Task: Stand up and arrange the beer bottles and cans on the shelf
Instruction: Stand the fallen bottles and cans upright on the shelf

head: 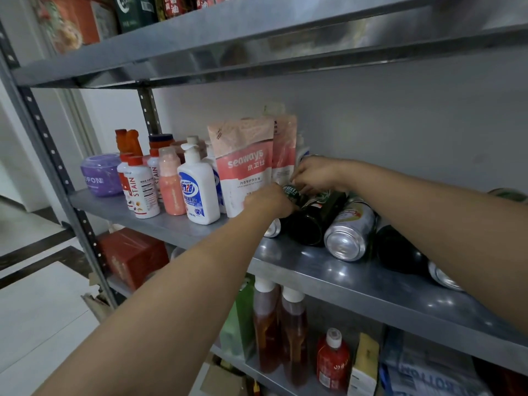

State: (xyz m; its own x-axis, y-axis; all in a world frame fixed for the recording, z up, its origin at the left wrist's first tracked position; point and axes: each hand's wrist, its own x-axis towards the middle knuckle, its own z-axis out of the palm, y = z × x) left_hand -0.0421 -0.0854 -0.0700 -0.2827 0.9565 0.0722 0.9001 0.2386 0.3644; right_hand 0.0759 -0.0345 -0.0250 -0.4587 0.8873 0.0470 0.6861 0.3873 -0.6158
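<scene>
A dark green beer bottle [313, 221] lies on its side on the grey metal shelf [328, 270], base toward me. My left hand [270, 200] grips it near the neck, and my right hand [314, 174] holds its neck end from behind. A silver beer can [350, 234] lies beside it on the right. Another dark bottle [397, 252] and a second can [444, 277] lie further right, partly hidden by my right forearm. A small can [273, 227] shows under my left wrist.
Pink detergent pouches [243, 164], a white pump bottle [198, 187] and several stain-remover bottles stand left of the beer on the same shelf. Another shelf runs close overhead [228, 52]. Below stand amber bottles [281, 332] and a red bottle [333, 358].
</scene>
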